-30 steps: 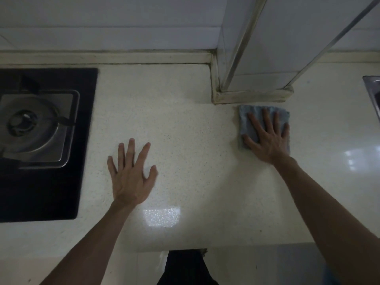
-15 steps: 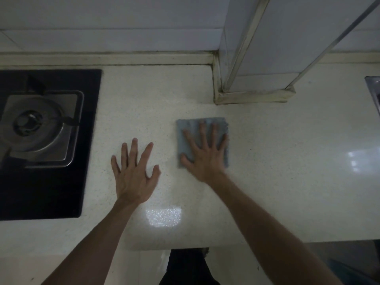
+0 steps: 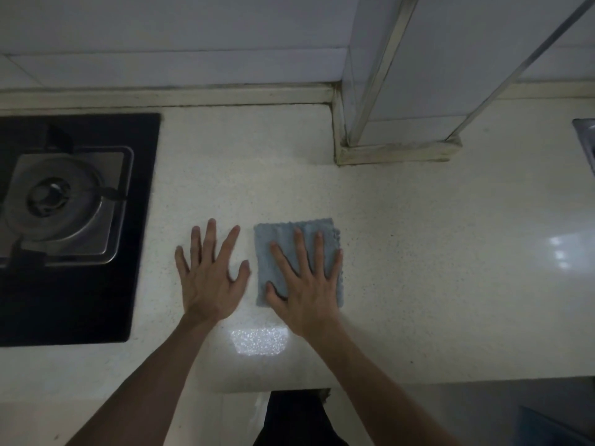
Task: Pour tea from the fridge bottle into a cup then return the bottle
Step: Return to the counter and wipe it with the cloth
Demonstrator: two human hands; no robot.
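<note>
Both seemingly flat: left hand [image 3: 211, 278], right hand [image 3: 306, 286].

The right hand [image 3: 306, 294] hides much of the cloth [image 3: 275, 234].

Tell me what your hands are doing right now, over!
Left hand open, flat on the counter. Right hand open, pressing the blue-grey cloth. No bottle or cup in view. Gas stove off to the left.

Counter [image 3: 434, 268] right of cloth [image 3: 277, 231]: open. Left: left hand [image 3: 209, 281] just beside, stove [image 3: 64, 220] beyond. Behind-right: tiled column [image 3: 396, 91] (sink edge [image 3: 586, 136] far right).
</note>
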